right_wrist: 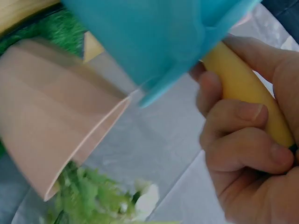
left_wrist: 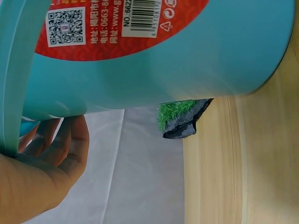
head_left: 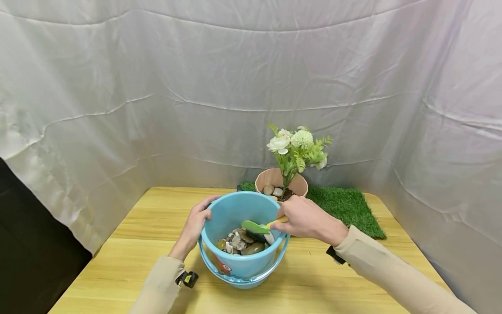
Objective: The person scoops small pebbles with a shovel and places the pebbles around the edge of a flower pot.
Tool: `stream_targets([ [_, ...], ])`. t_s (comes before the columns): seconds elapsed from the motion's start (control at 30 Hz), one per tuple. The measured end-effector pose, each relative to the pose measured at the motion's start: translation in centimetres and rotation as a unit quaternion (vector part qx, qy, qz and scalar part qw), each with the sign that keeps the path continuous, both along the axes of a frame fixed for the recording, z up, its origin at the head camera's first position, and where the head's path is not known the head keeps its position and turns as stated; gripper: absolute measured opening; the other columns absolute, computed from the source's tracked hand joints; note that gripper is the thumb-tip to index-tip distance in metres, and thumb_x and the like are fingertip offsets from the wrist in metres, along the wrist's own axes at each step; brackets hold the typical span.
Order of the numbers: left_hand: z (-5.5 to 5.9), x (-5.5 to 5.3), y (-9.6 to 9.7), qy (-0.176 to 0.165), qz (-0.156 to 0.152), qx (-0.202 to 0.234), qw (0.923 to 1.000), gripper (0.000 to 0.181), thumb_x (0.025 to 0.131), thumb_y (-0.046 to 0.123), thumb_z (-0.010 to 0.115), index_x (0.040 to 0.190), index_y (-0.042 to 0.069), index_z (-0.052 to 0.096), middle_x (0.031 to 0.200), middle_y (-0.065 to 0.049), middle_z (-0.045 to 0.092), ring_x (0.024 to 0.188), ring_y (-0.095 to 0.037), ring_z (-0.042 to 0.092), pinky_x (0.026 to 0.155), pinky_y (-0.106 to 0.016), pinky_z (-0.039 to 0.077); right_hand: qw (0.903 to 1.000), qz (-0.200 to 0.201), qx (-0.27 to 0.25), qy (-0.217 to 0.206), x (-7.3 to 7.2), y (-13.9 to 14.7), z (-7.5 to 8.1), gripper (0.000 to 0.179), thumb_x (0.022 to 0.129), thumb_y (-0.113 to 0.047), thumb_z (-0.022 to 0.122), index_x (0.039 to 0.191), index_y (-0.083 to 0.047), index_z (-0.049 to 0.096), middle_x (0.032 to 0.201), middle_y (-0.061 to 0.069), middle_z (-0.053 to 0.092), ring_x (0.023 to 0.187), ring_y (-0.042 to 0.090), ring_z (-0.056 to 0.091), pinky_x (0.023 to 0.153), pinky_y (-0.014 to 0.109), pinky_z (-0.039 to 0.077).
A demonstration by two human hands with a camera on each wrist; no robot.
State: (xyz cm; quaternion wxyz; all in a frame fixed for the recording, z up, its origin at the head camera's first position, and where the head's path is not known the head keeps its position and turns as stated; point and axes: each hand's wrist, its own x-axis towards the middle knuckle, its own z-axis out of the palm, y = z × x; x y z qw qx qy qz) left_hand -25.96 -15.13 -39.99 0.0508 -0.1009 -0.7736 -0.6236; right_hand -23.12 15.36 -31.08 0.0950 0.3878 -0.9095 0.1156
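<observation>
A light blue bucket (head_left: 243,264) stands on the table and holds several stones (head_left: 240,242) of mixed sizes. My left hand (head_left: 195,223) grips its left rim, thumb inside and fingers along the outer wall. In the left wrist view those fingers (left_wrist: 77,140) curl under the rim beside a red label. My right hand (head_left: 307,218) holds a small trowel by its yellow handle (right_wrist: 247,88), fingers wrapped round it. The trowel's green blade (head_left: 254,226) reaches over the right rim into the bucket, above the stones. In the right wrist view the bucket hides the blade.
Behind the bucket, a pink pot (head_left: 300,186) holds white flowers (head_left: 302,138), soil and a few stones. It stands on a green artificial grass mat (head_left: 349,211) on the wooden table (head_left: 129,253). Grey cloth (head_left: 219,87) hangs around the back and sides.
</observation>
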Motion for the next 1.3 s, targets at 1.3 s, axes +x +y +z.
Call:
stream_targets([
  [1.3,0.0,0.0,0.1,0.001,0.009,0.002,1.0000,0.059,0.080,0.000,0.043,0.136,0.012,0.056,0.134,-0.014,0.057,0.114,-0.033,0.051,0.088,-0.039,0.041,0.9889,-0.038,0.051,0.134,2.2,-2.3,-1.1,0.060,0.081,-0.031,0.075,0.054,-0.023,0.022,0.055,-0.011,0.013,0.044,0.005,0.019,0.043,0.021,0.015],
])
